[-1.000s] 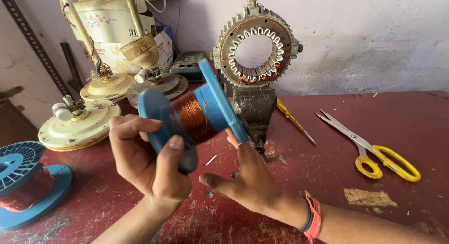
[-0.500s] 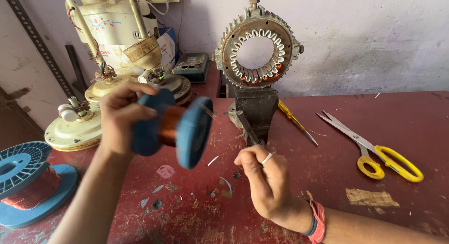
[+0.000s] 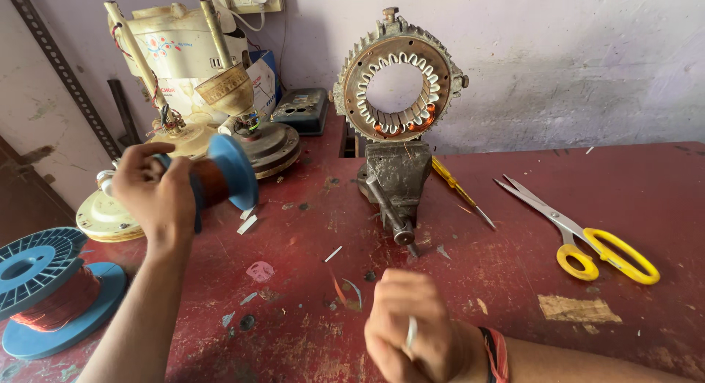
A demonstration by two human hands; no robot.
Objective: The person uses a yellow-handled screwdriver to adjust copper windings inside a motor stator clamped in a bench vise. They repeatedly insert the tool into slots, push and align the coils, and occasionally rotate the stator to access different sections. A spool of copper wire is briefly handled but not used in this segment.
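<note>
The left hand (image 3: 150, 192) grips a blue plastic spool of copper wire (image 3: 217, 179), fingers wrapped round it, held above the red workbench (image 3: 514, 280) near its left edge. The right hand (image 3: 407, 331) is curled shut near the front edge; what it pinches I cannot tell. The round metal stator (image 3: 396, 85) clamped in the grey vise (image 3: 393, 181) shows copper only in its bottom slots, so most winding looks undone.

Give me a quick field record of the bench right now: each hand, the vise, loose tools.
left hand: holds small blue plastic spool of copper wire above red table
right hand: closed, low near table, contents unclear
grey bench vise: clamps round metal stator ring
tools: yellow-handled scissors, yellow screwdriver
far left: large blue wire spool
</note>
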